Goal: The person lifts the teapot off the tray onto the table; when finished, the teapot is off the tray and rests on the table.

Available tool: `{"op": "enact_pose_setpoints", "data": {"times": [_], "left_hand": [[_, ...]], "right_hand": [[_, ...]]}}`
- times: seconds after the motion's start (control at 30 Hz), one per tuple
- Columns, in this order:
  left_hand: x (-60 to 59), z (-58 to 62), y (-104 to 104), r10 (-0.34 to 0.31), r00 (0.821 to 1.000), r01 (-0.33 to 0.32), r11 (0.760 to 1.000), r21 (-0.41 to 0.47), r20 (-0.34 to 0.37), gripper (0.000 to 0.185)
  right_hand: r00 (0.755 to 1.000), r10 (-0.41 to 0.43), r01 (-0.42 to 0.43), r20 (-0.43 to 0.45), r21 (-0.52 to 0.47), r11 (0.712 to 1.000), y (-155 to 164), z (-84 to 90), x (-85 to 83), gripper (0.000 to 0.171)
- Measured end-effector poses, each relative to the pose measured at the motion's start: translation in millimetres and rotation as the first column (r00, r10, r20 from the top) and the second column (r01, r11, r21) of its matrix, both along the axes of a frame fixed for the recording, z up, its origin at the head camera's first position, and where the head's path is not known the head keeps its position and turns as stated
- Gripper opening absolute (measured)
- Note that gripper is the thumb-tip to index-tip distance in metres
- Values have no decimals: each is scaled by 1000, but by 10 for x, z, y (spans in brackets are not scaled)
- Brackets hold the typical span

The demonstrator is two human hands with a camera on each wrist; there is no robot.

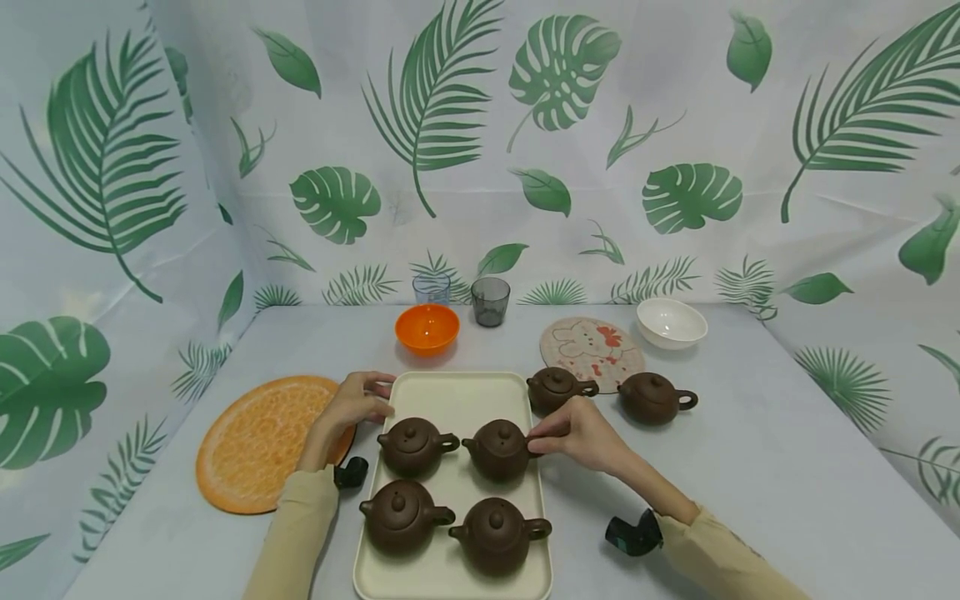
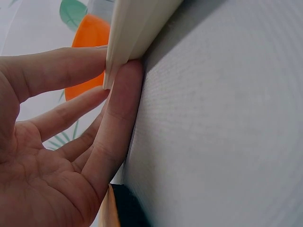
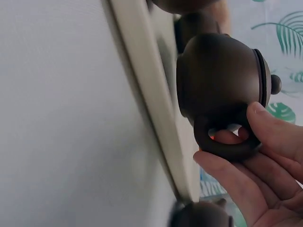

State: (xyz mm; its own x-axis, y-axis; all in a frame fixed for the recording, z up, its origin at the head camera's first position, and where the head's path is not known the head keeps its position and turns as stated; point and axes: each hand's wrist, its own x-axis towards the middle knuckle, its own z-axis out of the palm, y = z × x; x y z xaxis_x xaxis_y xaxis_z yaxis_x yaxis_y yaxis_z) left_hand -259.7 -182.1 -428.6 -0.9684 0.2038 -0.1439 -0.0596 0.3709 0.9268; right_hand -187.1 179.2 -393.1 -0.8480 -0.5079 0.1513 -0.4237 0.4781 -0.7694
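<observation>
A cream rectangular tray (image 1: 457, 396) lies in the middle of the table with several dark brown teapots on or over it. My left hand (image 1: 356, 404) pinches the tray's far left edge; in the left wrist view thumb and fingers take the rim (image 2: 142, 28) between them. My right hand (image 1: 581, 433) holds a teapot (image 1: 498, 454) by its handle (image 3: 227, 146), over the tray's right side. Whether that pot's base touches the tray I cannot tell. Left of it sits another teapot (image 1: 410, 447); nearer stand two more, one left (image 1: 400, 517) and one right (image 1: 495, 537).
Right of the tray are two more teapots, one (image 1: 557, 389) by its edge and one (image 1: 652, 398) farther out. Behind lie a rabbit-patterned mat (image 1: 585, 346), white bowl (image 1: 671, 323), orange bowl (image 1: 427, 331), grey cup (image 1: 491, 302) and clear cup (image 1: 431, 289). An orange-slice mat (image 1: 255, 446) lies left.
</observation>
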Motion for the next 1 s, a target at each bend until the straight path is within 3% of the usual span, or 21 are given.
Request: {"op": "enact_pose_setpoints", "data": {"times": [0.47,1.0], "left_hand": [[-6,13,7,23,1000,-23,999,-39,16,57],[5,8,13,20,1000,-20,1000,-20,5,56]], "right_hand": [[999,-8,7,-38,-27,1000,675,207,-73,13],[1000,-20,19,-23,-22,1000,1523,120,67,12]]}}
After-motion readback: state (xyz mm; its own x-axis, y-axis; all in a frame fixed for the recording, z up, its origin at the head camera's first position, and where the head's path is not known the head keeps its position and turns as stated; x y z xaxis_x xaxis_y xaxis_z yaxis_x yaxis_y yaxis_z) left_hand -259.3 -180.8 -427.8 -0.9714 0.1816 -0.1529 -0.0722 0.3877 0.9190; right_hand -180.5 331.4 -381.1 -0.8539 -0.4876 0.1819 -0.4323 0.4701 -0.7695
